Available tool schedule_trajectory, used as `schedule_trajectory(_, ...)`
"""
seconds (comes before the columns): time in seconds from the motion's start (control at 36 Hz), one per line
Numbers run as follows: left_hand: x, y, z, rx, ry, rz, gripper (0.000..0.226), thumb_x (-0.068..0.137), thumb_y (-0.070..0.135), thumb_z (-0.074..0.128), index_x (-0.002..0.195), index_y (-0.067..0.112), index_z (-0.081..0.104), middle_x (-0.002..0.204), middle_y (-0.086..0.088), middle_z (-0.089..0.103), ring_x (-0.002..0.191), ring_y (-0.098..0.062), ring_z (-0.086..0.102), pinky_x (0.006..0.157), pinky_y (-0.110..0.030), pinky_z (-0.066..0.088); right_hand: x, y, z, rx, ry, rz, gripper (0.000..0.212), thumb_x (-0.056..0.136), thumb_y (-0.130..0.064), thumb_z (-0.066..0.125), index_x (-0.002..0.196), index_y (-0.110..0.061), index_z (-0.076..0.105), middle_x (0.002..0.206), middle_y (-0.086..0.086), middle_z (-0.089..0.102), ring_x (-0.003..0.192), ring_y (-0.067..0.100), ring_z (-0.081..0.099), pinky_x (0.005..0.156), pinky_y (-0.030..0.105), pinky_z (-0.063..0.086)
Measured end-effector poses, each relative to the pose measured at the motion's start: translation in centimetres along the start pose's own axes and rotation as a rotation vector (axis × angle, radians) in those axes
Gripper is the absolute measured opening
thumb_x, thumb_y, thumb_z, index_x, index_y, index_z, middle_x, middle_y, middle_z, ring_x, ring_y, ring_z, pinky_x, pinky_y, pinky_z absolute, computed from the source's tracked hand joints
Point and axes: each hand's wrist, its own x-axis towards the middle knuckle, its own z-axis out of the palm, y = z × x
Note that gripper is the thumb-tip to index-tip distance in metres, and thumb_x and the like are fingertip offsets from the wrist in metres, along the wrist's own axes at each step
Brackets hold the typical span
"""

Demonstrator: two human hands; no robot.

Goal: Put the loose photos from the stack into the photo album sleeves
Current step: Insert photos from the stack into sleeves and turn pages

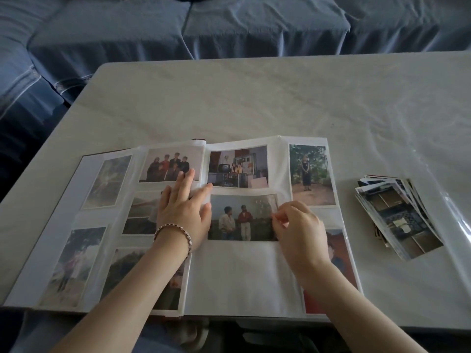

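An open photo album (239, 276) lies on the table in front of me, with photos in most sleeves on both pages. My left hand (183, 207) lies flat with spread fingers across the album's middle fold. My right hand (298, 225) pinches the right edge of a photo of two people (242, 217) in the middle sleeve of the right page. The sleeve below that photo holds nothing. A fanned stack of loose photos (397, 215) rests on the table to the right of the album.
The table (254, 98) has a pale cloth under a clear plastic cover. A sofa with a blue cover (204, 24) stands behind and to the left of the table. A bracelet (175, 233) circles my left wrist.
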Motion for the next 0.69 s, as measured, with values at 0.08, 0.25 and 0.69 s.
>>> schedule_trajectory(0.08,0.0,0.0,0.0,-0.003,0.007,0.000,0.044,0.098,0.030,0.038,0.142,0.035,0.035,0.158,0.005,-0.004,0.145,-0.015,-0.005,0.115,-0.032,-0.005,0.0,0.0,0.0,-0.002,0.001,0.009,0.013,0.088,-0.011,0.060,0.084,-0.004,0.069,0.092,0.005,0.067,0.071,0.018,0.056,0.058,0.019,0.040)
schedule_trajectory(0.25,-0.1,0.0,0.0,-0.018,0.025,0.008,0.043,0.098,0.029,0.039,0.141,0.033,0.038,0.158,0.004,-0.002,0.145,-0.016,-0.004,0.115,-0.031,-0.005,0.4,0.1,-0.2,0.041,-0.040,0.041,0.011,0.086,-0.012,0.061,0.082,-0.005,0.069,0.083,0.005,0.068,0.073,0.021,0.059,0.066,0.034,0.052)
schedule_trajectory(0.69,0.0,-0.1,-0.1,0.034,-0.045,-0.012,0.046,0.099,0.037,0.028,0.145,0.040,0.023,0.156,0.007,-0.015,0.144,-0.014,-0.013,0.114,-0.032,-0.010,2.5,0.8,-1.4,0.177,-0.060,0.250,0.005,0.083,-0.012,0.067,0.087,-0.014,0.064,0.085,-0.003,0.070,0.071,0.011,0.062,0.055,0.018,0.045)
